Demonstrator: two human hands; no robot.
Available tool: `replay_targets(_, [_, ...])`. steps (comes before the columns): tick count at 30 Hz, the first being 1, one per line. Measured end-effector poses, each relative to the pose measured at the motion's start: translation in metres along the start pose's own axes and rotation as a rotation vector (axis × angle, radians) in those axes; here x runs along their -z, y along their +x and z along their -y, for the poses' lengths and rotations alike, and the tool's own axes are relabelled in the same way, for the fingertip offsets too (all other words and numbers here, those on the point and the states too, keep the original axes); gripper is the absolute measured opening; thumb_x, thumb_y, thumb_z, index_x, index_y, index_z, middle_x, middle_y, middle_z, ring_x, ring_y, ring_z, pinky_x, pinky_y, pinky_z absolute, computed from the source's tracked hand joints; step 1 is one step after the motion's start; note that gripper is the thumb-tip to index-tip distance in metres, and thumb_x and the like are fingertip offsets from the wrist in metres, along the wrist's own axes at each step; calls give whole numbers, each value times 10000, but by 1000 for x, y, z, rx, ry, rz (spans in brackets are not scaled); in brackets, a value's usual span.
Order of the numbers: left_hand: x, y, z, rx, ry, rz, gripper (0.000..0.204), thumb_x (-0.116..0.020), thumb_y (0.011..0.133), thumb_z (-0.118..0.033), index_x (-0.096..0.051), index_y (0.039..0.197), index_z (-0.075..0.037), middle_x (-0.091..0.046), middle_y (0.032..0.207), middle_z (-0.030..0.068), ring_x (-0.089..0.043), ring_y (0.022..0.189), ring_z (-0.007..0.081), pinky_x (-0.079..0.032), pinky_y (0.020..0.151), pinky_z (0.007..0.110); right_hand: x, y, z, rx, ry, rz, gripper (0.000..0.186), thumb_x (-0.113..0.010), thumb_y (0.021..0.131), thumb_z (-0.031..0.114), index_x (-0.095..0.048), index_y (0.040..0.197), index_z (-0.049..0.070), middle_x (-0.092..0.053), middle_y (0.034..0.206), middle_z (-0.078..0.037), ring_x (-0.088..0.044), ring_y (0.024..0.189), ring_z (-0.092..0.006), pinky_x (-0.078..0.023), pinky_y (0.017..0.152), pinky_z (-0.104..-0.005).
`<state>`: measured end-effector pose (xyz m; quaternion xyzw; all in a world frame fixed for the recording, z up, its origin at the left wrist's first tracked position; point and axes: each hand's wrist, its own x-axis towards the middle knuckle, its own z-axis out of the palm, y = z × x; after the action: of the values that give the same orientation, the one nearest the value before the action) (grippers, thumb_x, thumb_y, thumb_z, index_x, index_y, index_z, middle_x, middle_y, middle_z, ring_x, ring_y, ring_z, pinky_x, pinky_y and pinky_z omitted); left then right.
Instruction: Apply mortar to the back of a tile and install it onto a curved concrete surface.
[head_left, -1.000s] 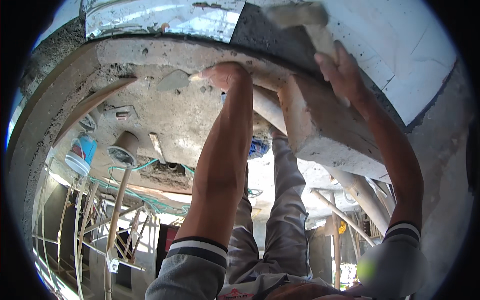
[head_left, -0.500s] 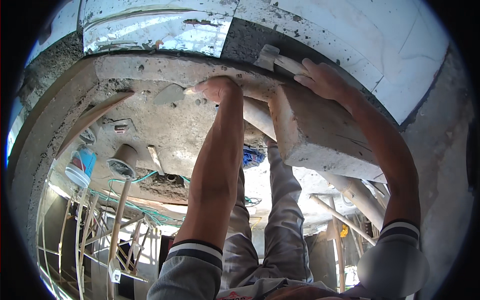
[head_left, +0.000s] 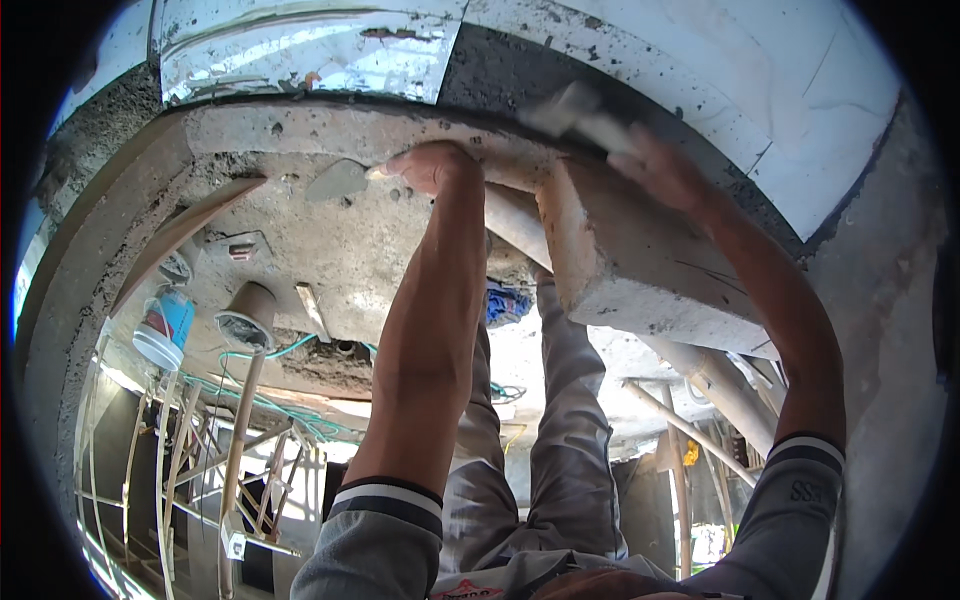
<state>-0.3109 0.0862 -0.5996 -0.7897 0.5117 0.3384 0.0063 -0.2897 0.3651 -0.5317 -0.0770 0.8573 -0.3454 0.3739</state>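
Up against the grey mortar bed I've got a concrete block (head_left: 640, 265), pale and rough, pocked at its edges, sitting with its top face pressed to the dark mortar strip under the white wall tiles (head_left: 800, 110). It lies right of centre in the view, running away toward the lower right.

Right hand (head_left: 660, 170) is on the block's upper end, fingers wrapped over the corner. Just above it there's a blurred pale shape (head_left: 580, 115), a tool of some kind, and I can't tell whether the hand actually grips it or only rests beside it.

Left hand (head_left: 435, 165) is closed around a handle, fist tight, and from it a small pointed trowel (head_left: 338, 182) sticks out to the left, its grey blade flat on the rough concrete ledge (head_left: 300, 130).

Further out, left of the left forearm, a wooden plank (head_left: 185, 235) leans along the ledge. Below it lie a blue-and-white plastic tub (head_left: 165, 330) and a brown pipe end (head_left: 245, 315), with green cord (head_left: 290, 355) trailing near them. Between the arms I see grey trouser legs (head_left: 560, 440) and a blue rag (head_left: 508, 303) near the knee. Lower right, thick pipes (head_left: 720, 390) run beneath the block.
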Motion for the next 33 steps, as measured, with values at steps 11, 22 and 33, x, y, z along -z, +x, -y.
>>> replay_targets(11, [12, -35, -13, 42, -212, 84, 878, -115, 914, -566, -429, 1158, 217, -454, 1192, 374, -431, 1169, 447, -308, 1047, 442, 25, 10, 8, -232, -197, 354, 408, -549, 889, 378, -450, 1055, 18, -601, 806, -202, -623, 774, -331, -459, 669, -398])
replay_targets(22, [3, -8, -2, 10, -212, 38, 831, -107, 935, -504, -417, 1142, 238, -445, 1182, 385, -420, 1175, 450, -303, 1063, 419, 29, -9, 12, -108, -6, 51, 252, -548, 901, 223, -493, 1042, 22, -525, 737, -175, -543, 696, -241, -443, 675, -373])
replay_targets(33, [-12, 7, 0, -48, 107, -165, 869, -91, 920, -545, -439, 1131, 223, -515, 1139, 343, -478, 1126, 433, -385, 1001, 437, 43, -13, 40, -188, 168, -205, 311, -562, 884, 280, -464, 1049, 35, -584, 817, -200, -587, 777, -366, -447, 696, -426])
